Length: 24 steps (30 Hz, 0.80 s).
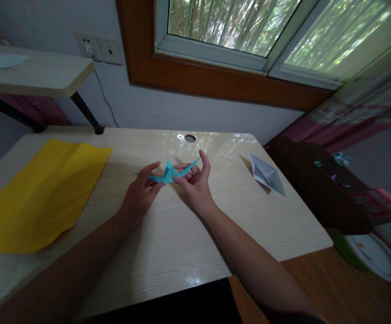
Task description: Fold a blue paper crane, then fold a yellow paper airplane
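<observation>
Blue folded paper (169, 173), one: over counter (168, 245), between left hand (138, 193) and right hand (198, 188), each pinching one side. Probably light, fragile (creases easily); best gripped at layered middle, not thin tips.

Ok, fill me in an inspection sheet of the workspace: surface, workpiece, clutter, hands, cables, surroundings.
Surface: pale desk, a hole near its far edge.
Workpiece: blue paper, folded, with thin points.
Clutter: yellow sheet at left, folded white paper at right.
Hands: left hand and right hand both hold the blue paper.
Cables: one cord, from socket down to desk.
Surroundings: window, shelf, curtain.
</observation>
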Each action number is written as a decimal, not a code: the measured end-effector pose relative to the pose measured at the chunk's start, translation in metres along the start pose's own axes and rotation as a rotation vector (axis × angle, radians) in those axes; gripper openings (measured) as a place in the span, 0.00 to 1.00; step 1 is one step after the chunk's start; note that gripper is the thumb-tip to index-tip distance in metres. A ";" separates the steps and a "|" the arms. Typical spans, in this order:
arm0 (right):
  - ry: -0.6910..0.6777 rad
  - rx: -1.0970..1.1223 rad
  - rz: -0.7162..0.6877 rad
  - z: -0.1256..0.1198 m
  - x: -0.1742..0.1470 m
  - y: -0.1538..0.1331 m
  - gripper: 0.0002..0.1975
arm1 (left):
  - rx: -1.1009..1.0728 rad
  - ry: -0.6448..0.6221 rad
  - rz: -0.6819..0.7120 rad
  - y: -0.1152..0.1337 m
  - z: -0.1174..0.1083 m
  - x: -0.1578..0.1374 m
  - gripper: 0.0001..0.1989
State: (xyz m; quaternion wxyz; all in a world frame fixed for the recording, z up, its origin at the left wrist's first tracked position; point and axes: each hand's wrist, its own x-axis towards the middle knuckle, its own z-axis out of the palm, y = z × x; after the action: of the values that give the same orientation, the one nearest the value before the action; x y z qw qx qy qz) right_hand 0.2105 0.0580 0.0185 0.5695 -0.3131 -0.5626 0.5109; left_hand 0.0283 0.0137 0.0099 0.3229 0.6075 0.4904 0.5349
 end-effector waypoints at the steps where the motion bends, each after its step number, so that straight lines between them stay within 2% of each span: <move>1: 0.025 -0.016 0.009 0.000 0.000 -0.001 0.54 | 0.009 0.007 0.005 0.000 0.000 0.000 0.28; 3: 0.042 -0.042 0.046 -0.001 0.001 -0.003 0.59 | 0.014 0.024 0.019 -0.002 0.000 -0.001 0.31; 5: -0.001 -0.048 0.102 -0.002 0.001 -0.005 0.57 | 0.004 0.045 0.025 -0.005 0.001 -0.001 0.36; 6: -0.037 -0.050 0.129 -0.002 0.001 -0.005 0.53 | -0.004 0.059 0.024 -0.006 0.001 -0.001 0.39; 8: -0.092 -0.061 0.165 -0.003 0.000 -0.006 0.36 | -0.032 0.079 0.015 -0.006 0.002 -0.001 0.44; 10: -0.105 -0.077 0.183 -0.004 -0.001 -0.007 0.19 | -0.083 0.093 0.023 -0.001 0.003 0.001 0.47; 11: -0.090 -0.079 0.188 -0.004 -0.001 -0.007 0.15 | -0.116 0.103 0.043 0.001 0.004 0.002 0.48; 14: -0.016 -0.059 0.198 -0.007 0.000 -0.005 0.13 | -0.200 0.169 0.089 0.008 0.003 0.005 0.47; 16: 0.019 -0.045 0.199 -0.009 0.001 -0.002 0.13 | -0.242 0.177 0.056 0.009 0.002 0.007 0.46; 18: 0.014 -0.050 0.204 -0.010 0.002 0.000 0.13 | -0.255 0.125 -0.041 0.008 0.001 0.009 0.40; 21: -0.028 -0.081 0.207 -0.008 0.002 -0.002 0.14 | -0.239 -0.026 -0.196 0.006 -0.001 0.010 0.22; 24: -0.075 -0.100 0.190 -0.006 0.000 -0.006 0.13 | -0.212 -0.069 -0.248 0.008 -0.003 0.010 0.13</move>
State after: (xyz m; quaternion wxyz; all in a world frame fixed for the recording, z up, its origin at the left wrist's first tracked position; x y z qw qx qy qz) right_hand 0.2172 0.0577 0.0231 0.4807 -0.3739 -0.5760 0.5453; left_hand 0.0267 0.0207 0.0212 0.4653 0.5228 0.4912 0.5186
